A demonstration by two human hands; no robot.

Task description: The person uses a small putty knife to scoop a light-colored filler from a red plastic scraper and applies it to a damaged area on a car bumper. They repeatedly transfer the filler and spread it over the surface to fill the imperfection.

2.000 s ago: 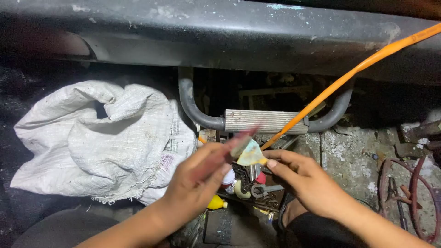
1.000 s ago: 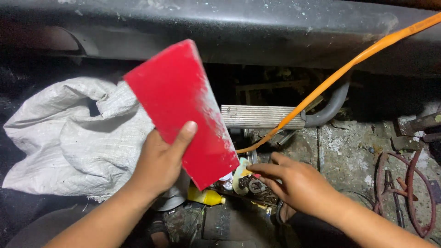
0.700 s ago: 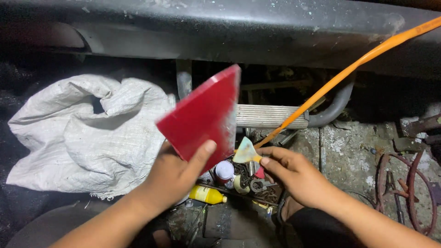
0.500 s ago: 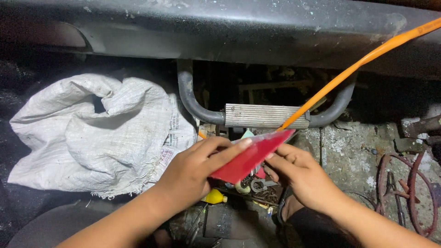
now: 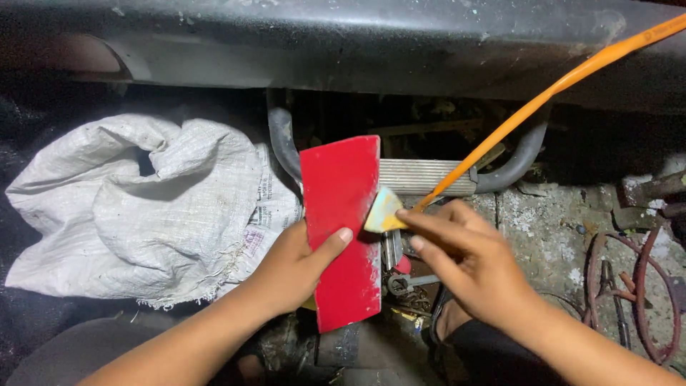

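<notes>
My left hand [image 5: 296, 268] holds a flat red plastic board [image 5: 341, 221] upright by its left edge, thumb across its face. My right hand [image 5: 464, 257] pinches a small pale yellow scraper [image 5: 382, 211] and presses its edge against the board's right side, where white smears show. An orange hose [image 5: 543, 96] runs from behind my right hand up to the top right corner.
A crumpled white woven sack [image 5: 150, 214] lies at the left. A ribbed metal step with curved black tubes [image 5: 429, 175] sits under a dark vehicle body [image 5: 357, 43]. Loose tools [image 5: 404, 279] lie below the board. A rusty ring frame [image 5: 636, 286] rests on concrete at right.
The red board has been turned from nearly flat and edge-on to upright, facing me. My right hand has brought the yellow scraper onto its right edge.
</notes>
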